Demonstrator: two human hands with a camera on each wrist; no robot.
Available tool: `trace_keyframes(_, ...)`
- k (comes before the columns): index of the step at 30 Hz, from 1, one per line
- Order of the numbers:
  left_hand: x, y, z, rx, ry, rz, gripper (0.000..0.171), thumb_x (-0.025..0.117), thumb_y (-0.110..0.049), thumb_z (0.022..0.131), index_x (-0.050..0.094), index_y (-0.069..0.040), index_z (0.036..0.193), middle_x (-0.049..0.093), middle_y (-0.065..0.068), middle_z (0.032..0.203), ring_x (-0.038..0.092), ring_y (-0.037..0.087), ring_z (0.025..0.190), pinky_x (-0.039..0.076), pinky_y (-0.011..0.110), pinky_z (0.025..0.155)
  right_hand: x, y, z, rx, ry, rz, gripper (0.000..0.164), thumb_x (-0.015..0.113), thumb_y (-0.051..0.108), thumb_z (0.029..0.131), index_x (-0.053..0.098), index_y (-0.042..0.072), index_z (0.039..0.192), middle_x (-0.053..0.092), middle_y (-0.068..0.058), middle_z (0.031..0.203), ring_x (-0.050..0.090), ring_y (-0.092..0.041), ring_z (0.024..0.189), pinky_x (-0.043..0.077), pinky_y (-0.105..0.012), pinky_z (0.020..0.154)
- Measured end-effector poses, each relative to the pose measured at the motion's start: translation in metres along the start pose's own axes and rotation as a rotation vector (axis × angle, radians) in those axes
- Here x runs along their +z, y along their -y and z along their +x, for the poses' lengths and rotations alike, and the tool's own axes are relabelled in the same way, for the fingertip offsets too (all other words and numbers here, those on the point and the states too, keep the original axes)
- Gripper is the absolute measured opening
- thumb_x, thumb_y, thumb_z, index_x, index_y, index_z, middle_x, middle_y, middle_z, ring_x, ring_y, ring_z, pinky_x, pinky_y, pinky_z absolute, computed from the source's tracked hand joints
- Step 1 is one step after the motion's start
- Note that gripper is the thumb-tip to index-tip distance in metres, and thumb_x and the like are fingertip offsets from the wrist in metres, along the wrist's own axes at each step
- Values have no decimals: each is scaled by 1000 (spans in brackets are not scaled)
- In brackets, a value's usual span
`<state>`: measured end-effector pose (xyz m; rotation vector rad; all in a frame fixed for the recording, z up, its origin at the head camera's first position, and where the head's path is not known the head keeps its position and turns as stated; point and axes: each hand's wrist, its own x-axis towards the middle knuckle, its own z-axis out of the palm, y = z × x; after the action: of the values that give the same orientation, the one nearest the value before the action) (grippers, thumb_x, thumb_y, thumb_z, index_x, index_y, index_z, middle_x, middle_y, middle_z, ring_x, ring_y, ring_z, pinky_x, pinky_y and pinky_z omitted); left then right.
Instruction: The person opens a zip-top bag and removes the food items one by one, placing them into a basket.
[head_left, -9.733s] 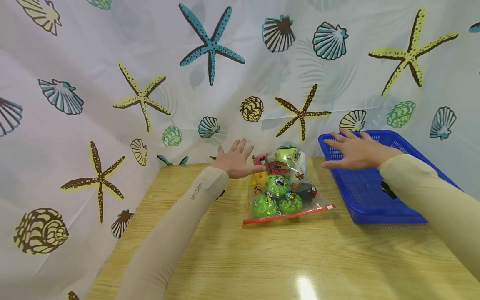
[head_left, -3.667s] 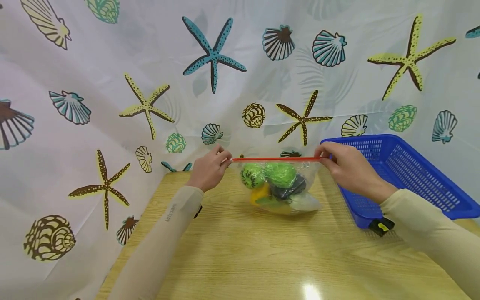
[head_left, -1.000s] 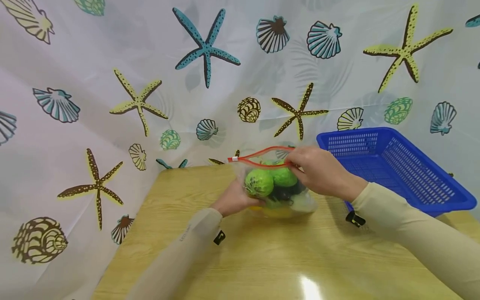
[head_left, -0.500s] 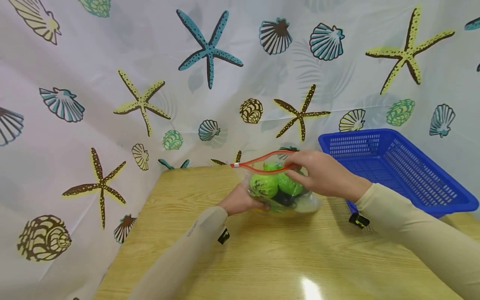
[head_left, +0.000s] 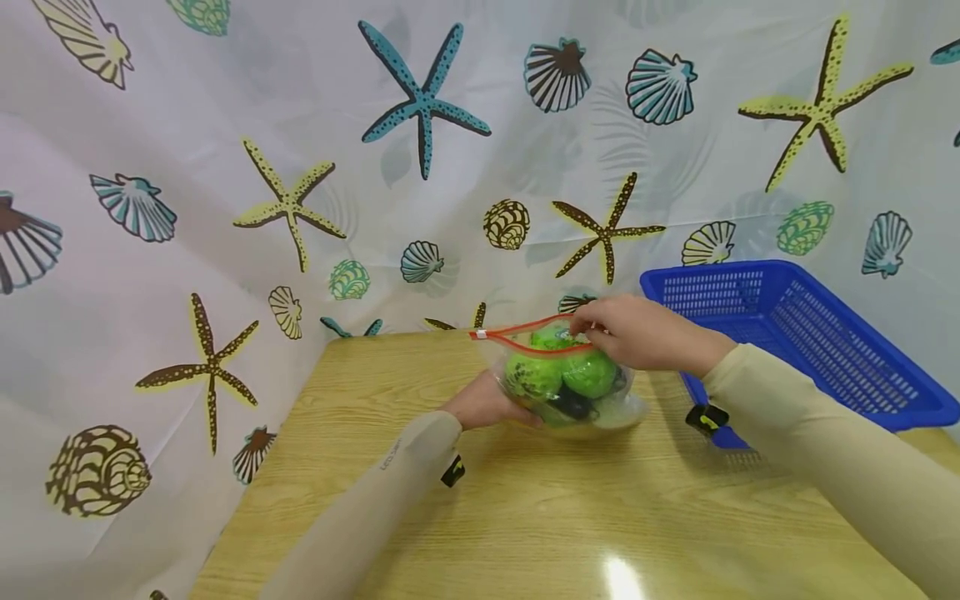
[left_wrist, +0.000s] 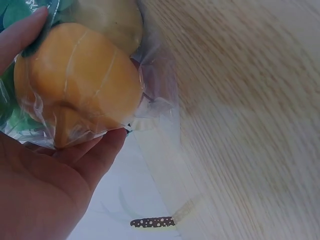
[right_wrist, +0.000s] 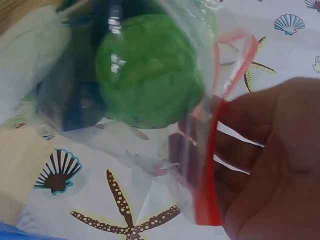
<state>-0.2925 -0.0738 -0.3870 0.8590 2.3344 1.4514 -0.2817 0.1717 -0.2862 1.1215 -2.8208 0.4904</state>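
Observation:
A clear zip bag [head_left: 543, 348] with a red seal strip stands on the table, its mouth gaping. Inside are green round toy vegetables [head_left: 588, 372], one with dark speckles, plus a dark purple piece [head_left: 573, 404] and a pale one. In the left wrist view an orange pumpkin-like piece [left_wrist: 80, 80] shows through the plastic. My left hand [head_left: 491, 402] grips the bag's lower left side, fingers beneath it and thumb in front. At the right end of the mouth, my right hand [head_left: 630, 332] has its fingers past the red strip [right_wrist: 212, 175], some showing through the plastic near a green ball [right_wrist: 150, 70].
A blue perforated basket [head_left: 795, 333] stands to the right of the bag, beside my right forearm. Behind the wooden table [head_left: 480, 508] hangs a white curtain [head_left: 480, 167] printed with starfish and shells.
Earlier the bag lay flat, then hung sealed from both my hands. Now its strip is parted, my left hand supports its side, and my right fingers have moved in at the mouth.

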Motion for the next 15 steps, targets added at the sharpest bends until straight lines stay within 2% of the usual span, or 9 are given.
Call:
trace_keyframes(3, 1, 2, 1, 10, 10, -5, 81, 85, 4, 62, 51, -17, 133, 59, -4, 123, 52, 6, 107, 38, 40, 101, -5, 1, 5, 25, 99, 36, 27, 54, 6, 93, 65, 9, 117, 66, -7, 110, 58, -18, 93, 53, -43, 77)
trace_keyframes(7, 2, 9, 5, 23, 9, 3, 83, 87, 1, 61, 50, -19, 132, 59, -5, 122, 53, 6, 106, 38, 42, 101, -12, 5, 10, 47, 220, 60, 35, 61, 7, 87, 62, 8, 122, 64, -10, 112, 56, -24, 97, 51, -44, 78)
trace_keyframes(11, 4, 23, 11, 8, 7, 24, 87, 89, -3, 59, 47, -27, 132, 58, -10, 121, 52, 6, 106, 38, 40, 100, -16, 10, 11, 36, 318, 65, 43, 65, 9, 84, 58, 8, 126, 61, -15, 114, 55, -26, 98, 51, -45, 78)
trace_keyframes(15, 4, 30, 15, -13, -10, 65, 89, 91, -9, 58, 44, -28, 131, 58, -11, 119, 52, 6, 105, 40, 39, 99, -17, 14, 11, 27, 404, 45, 48, 69, 16, 84, 55, 9, 130, 60, -14, 117, 54, -26, 102, 50, -47, 84)
